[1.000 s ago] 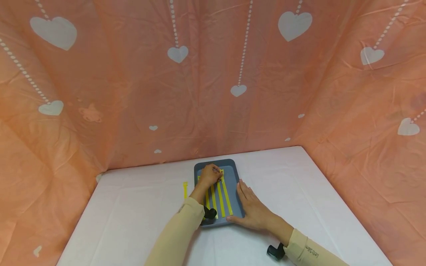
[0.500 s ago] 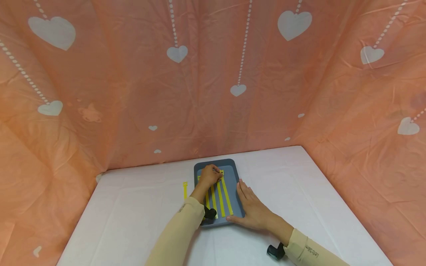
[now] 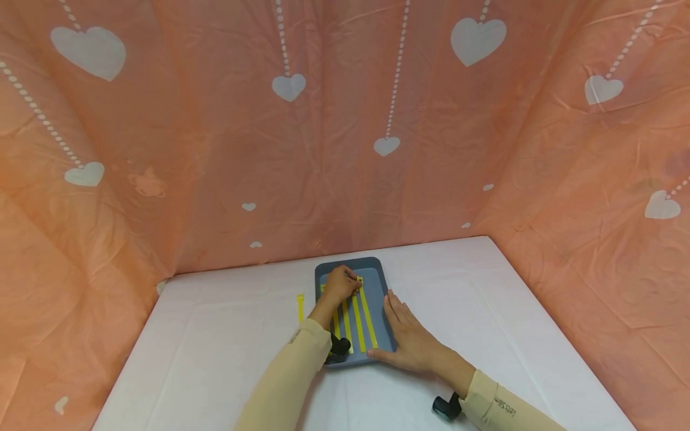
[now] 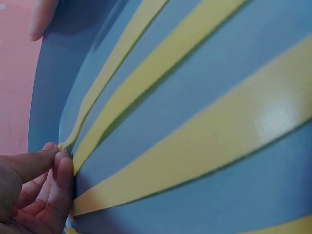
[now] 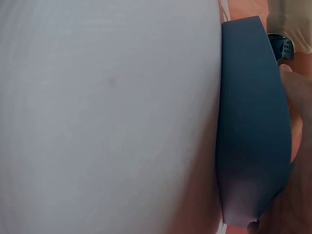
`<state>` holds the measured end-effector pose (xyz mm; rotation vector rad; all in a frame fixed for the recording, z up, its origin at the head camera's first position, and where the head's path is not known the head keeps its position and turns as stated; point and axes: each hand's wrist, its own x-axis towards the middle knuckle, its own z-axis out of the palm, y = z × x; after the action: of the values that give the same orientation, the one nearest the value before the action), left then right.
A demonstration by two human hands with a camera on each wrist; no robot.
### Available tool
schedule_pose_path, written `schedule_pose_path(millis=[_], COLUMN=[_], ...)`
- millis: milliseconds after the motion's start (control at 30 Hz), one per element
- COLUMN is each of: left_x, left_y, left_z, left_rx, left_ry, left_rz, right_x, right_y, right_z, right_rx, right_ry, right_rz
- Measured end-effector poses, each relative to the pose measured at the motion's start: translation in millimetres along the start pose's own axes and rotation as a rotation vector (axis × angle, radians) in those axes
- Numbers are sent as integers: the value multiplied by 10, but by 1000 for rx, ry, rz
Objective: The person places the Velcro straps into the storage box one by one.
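Observation:
A blue-grey tray [image 3: 383,323] lies on the white table, with several yellow hook-and-loop cable ties laid lengthwise in it. Reaching over the tray, my left hand [image 3: 341,284] pinches the far end of the rightmost cable tie [image 3: 368,317]. In the left wrist view the thumb and fingertips of that hand [image 4: 41,187] meet at the tie's end [image 4: 83,114], beside the tray wall. My right hand [image 3: 412,344] lies along the tray's right side, fingers extended and thumb at the near corner. The right wrist view shows the tray's dark outer wall [image 5: 253,117].
Left of the tray, another yellow cable tie [image 3: 300,308] lies on the white tablecloth [image 3: 226,347]. Peach curtains [image 3: 334,179] with white hearts stand behind the table and on both sides. My left forearm and its black wrist camera [image 3: 338,347] cover the tray's near left part.

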<state>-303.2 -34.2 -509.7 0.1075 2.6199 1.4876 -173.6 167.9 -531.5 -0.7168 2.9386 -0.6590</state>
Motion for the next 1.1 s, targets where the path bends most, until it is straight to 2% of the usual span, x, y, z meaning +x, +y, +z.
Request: schedule_pose_path(millis=[267, 567, 767, 933, 1100], left_x=[-4, -30, -29, -41, -69], left_y=[-8, -13, 20, 55, 81], left_z=[-1, -25, -44, -105, -222], left_rx=[-1, 20, 3, -32, -23], left_ry=[9, 16, 10, -17, -43], left_rz=[20, 75, 69, 67, 67], right_x=[6, 5, 1, 0, 2], right_y=[3, 13, 14, 13, 13], right_z=[-4, 17, 15, 6, 7], right_rx=[-7, 19, 7, 11, 12], right_ry=[0, 21, 5, 5, -1], right_rz=[-5, -27, -15, -15, -6])
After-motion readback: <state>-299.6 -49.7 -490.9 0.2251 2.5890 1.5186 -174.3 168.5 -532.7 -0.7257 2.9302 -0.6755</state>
